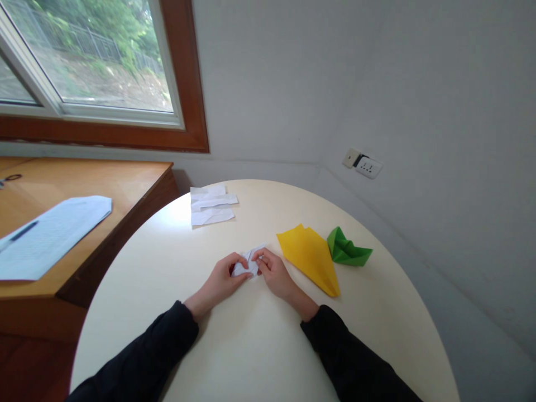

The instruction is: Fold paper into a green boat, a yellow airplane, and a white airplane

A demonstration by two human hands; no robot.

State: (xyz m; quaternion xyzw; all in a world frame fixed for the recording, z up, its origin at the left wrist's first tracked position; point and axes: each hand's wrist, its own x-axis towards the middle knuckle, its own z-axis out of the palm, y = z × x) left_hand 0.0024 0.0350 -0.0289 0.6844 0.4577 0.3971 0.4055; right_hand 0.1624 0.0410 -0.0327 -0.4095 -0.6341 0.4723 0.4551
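A small folded white paper piece (248, 262) lies on the round cream table (251, 340) in the middle of the view. My left hand (221, 282) pinches its left side and my right hand (274, 272) pinches its right side, fingertips pressed on the folds. Both arms wear black sleeves. Just right of my right hand lies a yellow folded paper plane (312, 255), and beyond it a green folded paper boat (347, 249).
Several creased white paper strips (211, 205) lie at the table's far edge. A wooden desk (84, 184) at the left carries a printed sheet (46, 234) with a pen. A window, grey walls and a wall socket (363, 163) stand behind.
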